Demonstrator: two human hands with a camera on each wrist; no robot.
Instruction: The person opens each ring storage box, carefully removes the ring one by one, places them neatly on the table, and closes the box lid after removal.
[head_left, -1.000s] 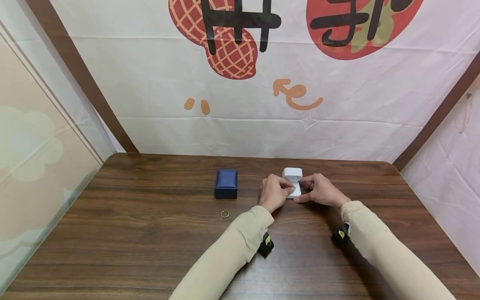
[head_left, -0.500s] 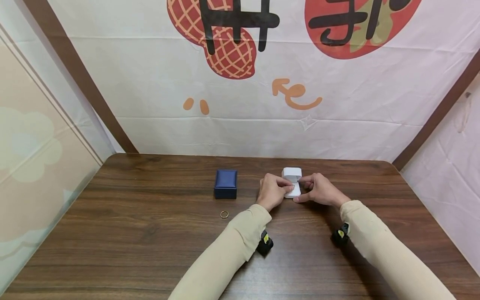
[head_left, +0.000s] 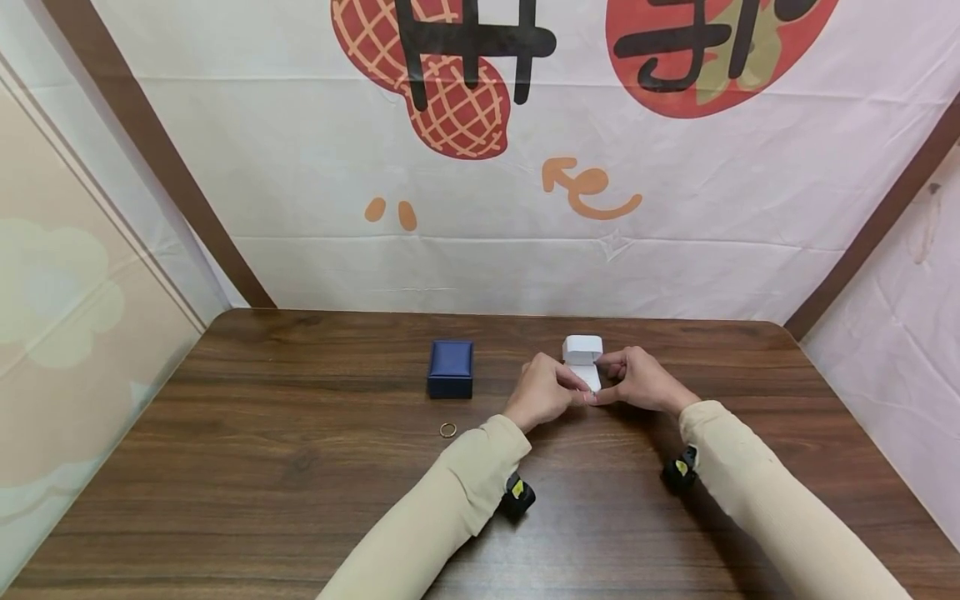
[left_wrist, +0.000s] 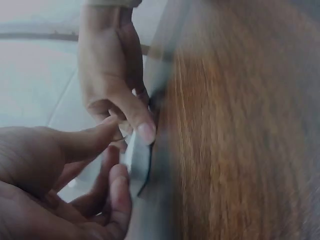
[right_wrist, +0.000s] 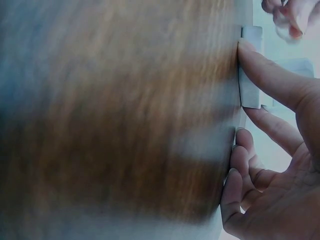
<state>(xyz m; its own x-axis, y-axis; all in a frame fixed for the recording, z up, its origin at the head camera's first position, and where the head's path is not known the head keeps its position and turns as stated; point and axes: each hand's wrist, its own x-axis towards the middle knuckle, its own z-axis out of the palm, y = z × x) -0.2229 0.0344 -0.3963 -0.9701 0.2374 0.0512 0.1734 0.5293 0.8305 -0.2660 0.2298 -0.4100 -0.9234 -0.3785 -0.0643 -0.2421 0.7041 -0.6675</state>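
Observation:
In the head view a small white ring box [head_left: 582, 348] stands with its lid up at the back right of the table. My right hand [head_left: 643, 382] grips the box's right side and front; in the right wrist view the thumb and index finger lie along the white base [right_wrist: 251, 75]. The left hand [head_left: 542, 392] is just in front of the box, thumb and index finger pinching a small ring [right_wrist: 286, 32], which shows only faintly. In the left wrist view those fingertips [left_wrist: 111, 125] are close to the box base [left_wrist: 139, 159]. A gold ring [head_left: 447, 430] lies on the table.
A shut dark blue box [head_left: 451, 368] stands behind the gold ring, left of the white box. The brown wooden table [head_left: 300, 467] ends at the back against a printed white cloth wall [head_left: 315, 267].
My left hand has drawn back from inside the white box to its front edge, the small ring pinched in its fingertips. The right hand still holds the box in place.

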